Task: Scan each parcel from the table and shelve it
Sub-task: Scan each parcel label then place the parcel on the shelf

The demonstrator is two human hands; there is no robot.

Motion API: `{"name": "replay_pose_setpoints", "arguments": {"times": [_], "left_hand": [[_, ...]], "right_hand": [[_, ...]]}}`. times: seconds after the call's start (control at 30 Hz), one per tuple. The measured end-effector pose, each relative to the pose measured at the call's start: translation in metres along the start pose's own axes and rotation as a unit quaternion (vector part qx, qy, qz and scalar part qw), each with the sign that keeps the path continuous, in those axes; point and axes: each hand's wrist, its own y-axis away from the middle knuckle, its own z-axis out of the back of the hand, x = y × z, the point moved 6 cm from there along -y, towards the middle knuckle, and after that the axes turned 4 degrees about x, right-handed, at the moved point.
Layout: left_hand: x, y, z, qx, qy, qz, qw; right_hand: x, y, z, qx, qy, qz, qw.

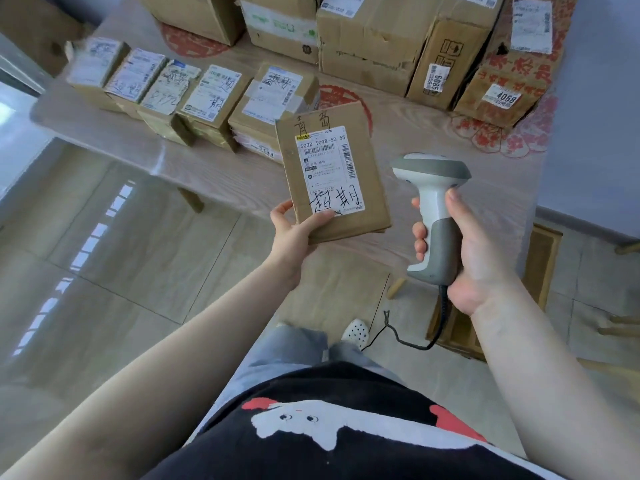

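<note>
1. One flat parcel (334, 174) is up off the table, held in front of us at about chest height, its label (329, 169) facing up toward the head camera. Its long axis runs away from us, tilted slightly to the left at the far end.
2. Our left hand (294, 233) grips the parcel at its near left corner, thumb lying across the top face on the lower edge of the label, the other fingers wrapped round the left edge and underneath.
3. Just beside it, to the right, our right hand (460, 251) is closed round the grey handle of the scanner (433, 202), fingers curled at the front. We cannot tell whether the trigger is pressed.
4. What the coming move turns on: the scanner head points away from us and slightly up, not at the label. The barcodes lie to its left and a little further out, so we judge the head must swing left and tip down, or the parcel must turn toward it.
5. Beyond the parcel, a row of small labelled boxes (207, 95) stands on the wooden table (450, 161), with larger cartons (374, 46) stacked behind them.
6. Below our right hand the scanner's cable (415, 341) hangs to the floor (121, 254).
</note>
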Motion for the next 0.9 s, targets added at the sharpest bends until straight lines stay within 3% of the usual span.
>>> {"name": "replay_pose_setpoints", "arguments": {"times": [0.37, 0.67, 0.9], "left_hand": [[0.048, 0.091, 0.251, -0.162, 0.119, -0.013, 0.980], [0.073, 0.180, 0.438, -0.313, 0.237, -0.024, 0.920], [0.080, 0.219, 0.533, -0.389, 0.312, -0.039, 0.866]], "right_hand": [[-0.088, -0.009, -0.138, 0.094, 0.192, -0.046, 0.976], [-0.169, 0.003, -0.301, 0.155, 0.253, -0.080, 0.951], [-0.222, 0.002, -0.441, 0.229, 0.354, -0.095, 0.902]]}}
